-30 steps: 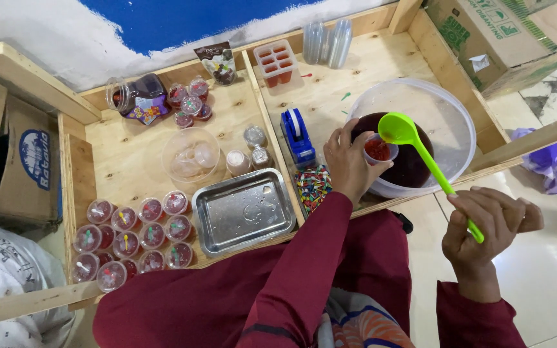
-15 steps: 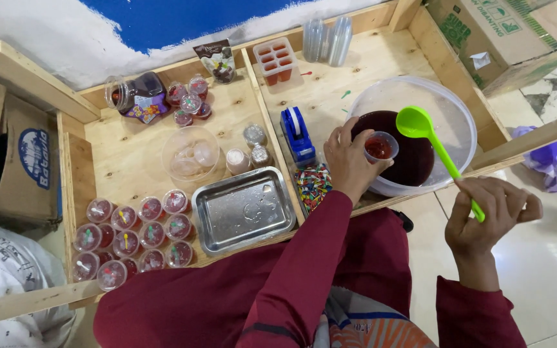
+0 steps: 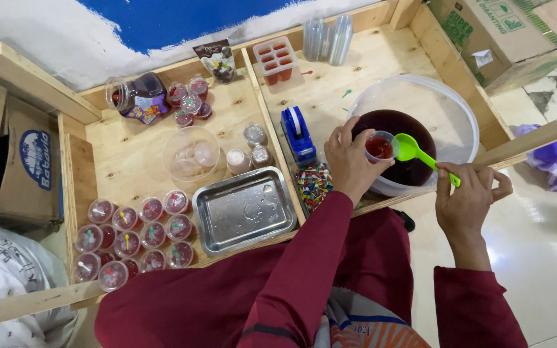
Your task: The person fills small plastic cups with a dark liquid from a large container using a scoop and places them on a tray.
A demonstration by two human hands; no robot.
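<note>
Presently catalogued, placed relative to the clear plastic basin (image 3: 465, 122) of dark red liquid: left hand (image 3: 346, 161) at the basin's near-left rim, fingers clamped round a small clear cup (image 3: 380, 145) (part-filled with red) held over the liquid. Right hand (image 3: 469, 200) just outside the near rim, closed on the handle of a green ladle (image 3: 420, 154), bowl touching the cup's lip. Left of basin: blue tape dispenser (image 3: 298, 134), steel tray (image 3: 245, 209), filled lidded cups (image 3: 133, 235).

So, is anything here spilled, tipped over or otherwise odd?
A dark jar lies on its side at the back of the wooden tray. Small coloured spots mark the wood behind the big bowl. No spill shows by the small cup.
</note>
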